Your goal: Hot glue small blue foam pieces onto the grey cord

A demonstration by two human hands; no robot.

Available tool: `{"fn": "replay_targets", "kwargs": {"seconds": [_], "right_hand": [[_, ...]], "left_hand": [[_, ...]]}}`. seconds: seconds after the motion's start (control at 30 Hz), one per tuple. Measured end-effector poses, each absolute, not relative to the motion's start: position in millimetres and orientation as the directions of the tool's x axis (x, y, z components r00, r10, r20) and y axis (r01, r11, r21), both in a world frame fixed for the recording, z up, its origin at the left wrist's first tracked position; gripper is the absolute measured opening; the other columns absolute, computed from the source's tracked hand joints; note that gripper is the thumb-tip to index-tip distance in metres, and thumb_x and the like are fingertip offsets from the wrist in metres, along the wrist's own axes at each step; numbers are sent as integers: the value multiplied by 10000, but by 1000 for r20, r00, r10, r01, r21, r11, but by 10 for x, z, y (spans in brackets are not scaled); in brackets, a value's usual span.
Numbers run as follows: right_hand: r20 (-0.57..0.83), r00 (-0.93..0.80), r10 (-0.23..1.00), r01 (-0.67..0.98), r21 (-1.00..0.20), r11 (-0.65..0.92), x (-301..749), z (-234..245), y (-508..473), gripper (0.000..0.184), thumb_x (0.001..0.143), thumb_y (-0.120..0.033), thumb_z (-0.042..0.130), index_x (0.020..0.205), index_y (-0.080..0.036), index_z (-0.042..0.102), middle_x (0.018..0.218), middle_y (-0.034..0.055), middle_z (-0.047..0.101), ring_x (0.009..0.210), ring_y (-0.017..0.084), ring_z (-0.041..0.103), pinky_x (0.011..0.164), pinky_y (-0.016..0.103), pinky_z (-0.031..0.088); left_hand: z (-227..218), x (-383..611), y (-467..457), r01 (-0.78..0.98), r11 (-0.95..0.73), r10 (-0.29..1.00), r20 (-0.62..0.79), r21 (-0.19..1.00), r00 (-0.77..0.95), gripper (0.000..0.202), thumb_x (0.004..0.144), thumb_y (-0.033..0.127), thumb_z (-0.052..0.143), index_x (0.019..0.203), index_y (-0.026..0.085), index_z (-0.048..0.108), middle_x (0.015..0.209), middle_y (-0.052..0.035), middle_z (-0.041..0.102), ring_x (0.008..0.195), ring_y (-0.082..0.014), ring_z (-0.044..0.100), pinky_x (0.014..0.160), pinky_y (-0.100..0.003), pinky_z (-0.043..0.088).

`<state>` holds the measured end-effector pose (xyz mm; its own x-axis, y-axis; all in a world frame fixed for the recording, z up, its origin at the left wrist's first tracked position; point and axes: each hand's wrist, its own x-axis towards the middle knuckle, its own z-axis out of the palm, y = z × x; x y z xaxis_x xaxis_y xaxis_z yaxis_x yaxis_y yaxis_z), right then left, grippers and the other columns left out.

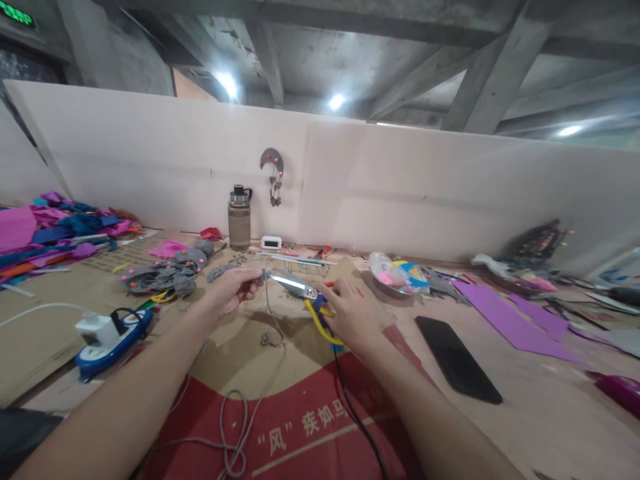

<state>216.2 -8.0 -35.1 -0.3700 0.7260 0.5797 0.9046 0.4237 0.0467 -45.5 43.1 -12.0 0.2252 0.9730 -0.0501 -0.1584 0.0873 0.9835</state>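
My left hand (235, 290) is closed in a pinch around a small grey piece (265, 274). From it a thin grey cord (270, 303) runs down and lies in loose loops over the red part of the cardboard. My right hand (350, 313) is wrapped round a pair of scissors (311, 293) with yellow handle loops. The bright blade points left, its tip close to the grey piece; I cannot tell whether they touch. A black cable passes below my right hand.
On the left are a blue power strip (90, 357), grey felt-like pieces (173, 273) and coloured scraps (55, 227). A water bottle (239, 223) stands before the white partition (150, 160). To the right lie a phone (457, 360), purple sheets (505, 317) and a bowl (400, 288).
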Motion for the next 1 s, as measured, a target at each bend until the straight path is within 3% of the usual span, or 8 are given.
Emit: {"fn": "replay_targets", "kwargs": {"seconds": [0.6, 1.0], "right_hand": [[588, -435, 682, 898, 225, 379, 2184, -224, -150, 468, 768, -188, 535, 1221, -288, 478, 982, 72, 536, 867, 192, 455, 741, 281, 345], [579, -440, 686, 895, 218, 390, 2162, -241, -166, 445, 774, -193, 532, 1206, -289, 487, 981, 86, 522, 886, 216, 435, 774, 311, 348]], "left_hand": [[-144, -453, 435, -101, 8, 960, 20, 995, 278, 205, 712, 288, 642, 667, 94, 593, 536, 3, 490, 452, -50, 411, 399, -160, 303], [-149, -417, 409, -93, 25, 956, 4, 995, 294, 202, 707, 286, 643, 644, 100, 597, 530, -4, 501, 435, -50, 406, 395, -171, 304]]}}
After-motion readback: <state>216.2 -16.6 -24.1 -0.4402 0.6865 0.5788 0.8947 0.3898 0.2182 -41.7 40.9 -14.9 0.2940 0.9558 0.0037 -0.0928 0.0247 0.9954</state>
